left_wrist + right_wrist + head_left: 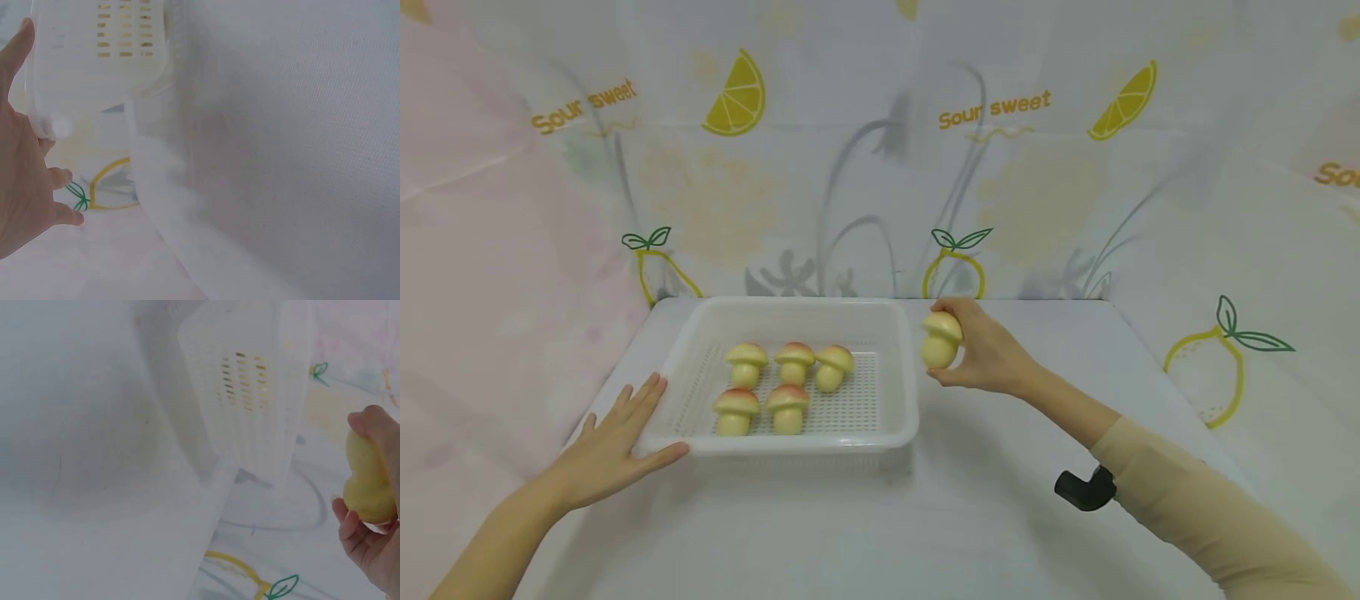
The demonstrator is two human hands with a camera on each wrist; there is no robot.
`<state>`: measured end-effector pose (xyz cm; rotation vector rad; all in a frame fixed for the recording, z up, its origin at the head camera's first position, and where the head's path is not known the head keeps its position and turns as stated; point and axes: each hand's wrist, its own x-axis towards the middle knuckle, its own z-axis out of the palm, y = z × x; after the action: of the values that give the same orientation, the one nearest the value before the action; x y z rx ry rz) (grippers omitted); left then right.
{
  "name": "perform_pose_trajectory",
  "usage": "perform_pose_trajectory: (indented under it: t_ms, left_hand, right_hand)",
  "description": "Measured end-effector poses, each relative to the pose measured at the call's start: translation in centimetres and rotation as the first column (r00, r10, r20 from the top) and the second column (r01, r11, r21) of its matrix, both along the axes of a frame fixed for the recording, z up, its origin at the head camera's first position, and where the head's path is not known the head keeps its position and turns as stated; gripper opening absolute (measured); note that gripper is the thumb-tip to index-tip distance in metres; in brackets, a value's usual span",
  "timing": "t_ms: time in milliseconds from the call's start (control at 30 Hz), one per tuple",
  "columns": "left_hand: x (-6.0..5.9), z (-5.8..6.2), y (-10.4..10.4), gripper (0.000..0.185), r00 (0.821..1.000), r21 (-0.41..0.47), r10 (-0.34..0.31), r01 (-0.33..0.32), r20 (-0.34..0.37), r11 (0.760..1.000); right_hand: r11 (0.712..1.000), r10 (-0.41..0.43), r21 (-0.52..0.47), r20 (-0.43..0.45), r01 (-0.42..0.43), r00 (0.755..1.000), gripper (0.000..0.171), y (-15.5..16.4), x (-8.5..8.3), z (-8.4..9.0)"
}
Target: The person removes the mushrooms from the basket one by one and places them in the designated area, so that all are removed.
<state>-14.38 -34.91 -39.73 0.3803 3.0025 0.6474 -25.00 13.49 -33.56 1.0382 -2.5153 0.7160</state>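
In the head view my right hand [988, 346] holds a pale yellow toy mushroom [940, 340] upright between thumb and fingers, just right of the basket's right rim. The right wrist view shows the same mushroom [367, 475] in the grip of the hand [378, 550]. A white plastic basket [805, 442] with slotted walls carries several more mushrooms, their caps tinged red, standing in two rows toward its left side. Against the basket's left front corner lies my left hand [610, 450], fingers spread and straight, thumb along the front rim.
The basket stands on a white-covered table [820, 533]. Behind it hangs a pale curtain [850, 167] printed with lemons and lettering, which also runs along both sides. A black curved piece [1086, 489] sticks out at the right sleeve.
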Motion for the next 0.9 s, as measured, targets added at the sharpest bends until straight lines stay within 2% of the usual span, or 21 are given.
perform_pose_trajectory:
  t_ms: [433,900]
  left_hand:
    - [-0.2,-0.2,0.0,0.095,1.0,-0.018,-0.006,0.006,-0.02,1.0]
    - [-0.4,-0.5,-0.4,0.096,0.999,-0.019,-0.014,0.013,-0.032,1.0]
  right_hand:
    - [1.0,0.012,0.027,-0.104,-0.009,0.994,0.078,1.4,-0.3,0.0]
    - [0.998,-0.016,0.049,-0.156,0.024,0.988,0.078,3.0,-1.1,-0.6]
